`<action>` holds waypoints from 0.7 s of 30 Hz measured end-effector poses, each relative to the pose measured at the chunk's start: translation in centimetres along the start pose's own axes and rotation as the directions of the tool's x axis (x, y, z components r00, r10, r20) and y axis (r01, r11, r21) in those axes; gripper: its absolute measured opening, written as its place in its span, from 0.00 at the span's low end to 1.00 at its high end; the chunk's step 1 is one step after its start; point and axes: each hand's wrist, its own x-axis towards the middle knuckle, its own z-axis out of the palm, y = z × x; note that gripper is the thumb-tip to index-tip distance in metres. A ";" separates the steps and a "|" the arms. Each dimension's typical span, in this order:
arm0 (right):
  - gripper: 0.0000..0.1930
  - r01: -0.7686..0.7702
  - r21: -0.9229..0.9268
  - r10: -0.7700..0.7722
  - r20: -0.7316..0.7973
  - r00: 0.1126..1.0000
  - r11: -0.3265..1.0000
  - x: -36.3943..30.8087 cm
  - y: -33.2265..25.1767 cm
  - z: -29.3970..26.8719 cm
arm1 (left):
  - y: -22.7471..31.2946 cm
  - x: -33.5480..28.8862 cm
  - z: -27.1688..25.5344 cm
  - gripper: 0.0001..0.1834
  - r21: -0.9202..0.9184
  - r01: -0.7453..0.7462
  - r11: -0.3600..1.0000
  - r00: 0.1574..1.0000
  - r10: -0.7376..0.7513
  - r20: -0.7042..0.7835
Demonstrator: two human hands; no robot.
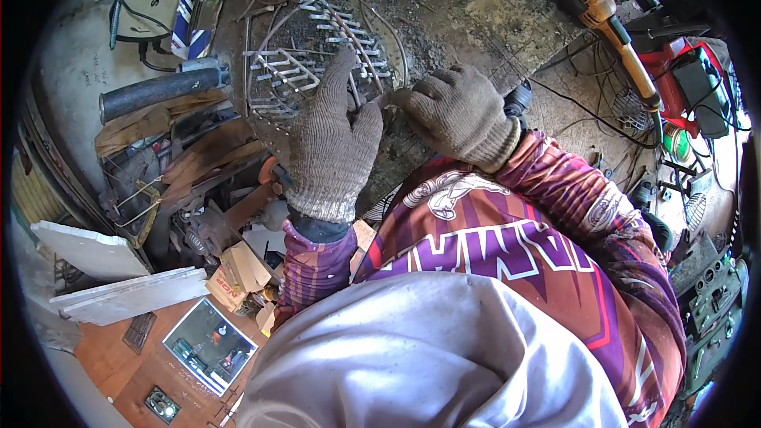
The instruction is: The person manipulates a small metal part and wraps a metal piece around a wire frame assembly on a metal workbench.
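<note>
A round wire grille [317, 55] with thin metal ribs lies on a dirty metal bench [468, 8]. My left hand [331, 143], in a grey knitted glove, lies flat over the near part of the grille with its fingers spread. My right hand [458, 111], also gloved, is closed at the grille's near right rim, pinching the wire ring there. Purple and orange patterned sleeves cover both forearms. What lies under the left palm is hidden.
A dark pipe [162, 89] lies left of the grille. An orange-handled power tool [610, 28] with a cable rests at the right, near red equipment [690, 71]. White boards [119, 293], cardboard boxes [238, 273] and scrap metal crowd the lower left floor.
</note>
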 end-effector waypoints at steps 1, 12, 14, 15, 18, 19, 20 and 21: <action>0.19 -0.001 -0.001 0.001 0.000 1.000 1.000 0.0 0.0 0.1 | 0.0 0.0 0.0 0.35 0.001 -0.022 1.000 1.000 0.022 -0.009; 0.13 0.018 -0.105 -0.003 0.138 0.990 0.994 0.6 -1.0 -0.7 | -1.2 0.2 0.4 0.36 0.100 -0.233 0.967 0.962 0.245 -0.122; 0.11 -0.050 -0.137 0.073 0.172 0.982 0.989 0.5 -0.9 -1.3 | -0.3 -0.2 -0.3 0.37 -0.095 0.024 0.995 1.000 -0.023 0.017; 0.10 -0.114 -0.166 0.148 0.203 0.968 0.980 0.4 -0.8 -1.6 | 0.2 -0.7 -1.0 0.37 -0.098 0.021 0.995 1.000 -0.019 0.017; 0.09 -0.191 -0.128 0.185 -0.055 0.981 0.973 -0.4 0.1 -2.9 | 0.7 -3.1 -3.6 0.38 -0.643 0.286 0.710 0.958 -0.207 0.197; 0.09 -0.242 -0.078 0.233 -0.102 0.967 0.967 -0.6 0.3 -3.6 | 0.0 -3.7 -4.5 0.38 -0.635 0.274 0.722 0.959 -0.160 0.232; 0.09 -0.236 -0.080 0.228 -0.104 0.968 0.968 -0.8 0.6 -4.0 | -0.5 -4.3 -5.7 0.38 -0.625 0.261 0.736 0.958 -0.115 0.264; 0.09 -0.265 -0.044 0.259 -0.109 0.960 0.963 -0.9 0.9 -4.3 | -2.5 -5.3 -6.3 0.39 -0.690 0.310 0.654 0.938 -0.093 0.333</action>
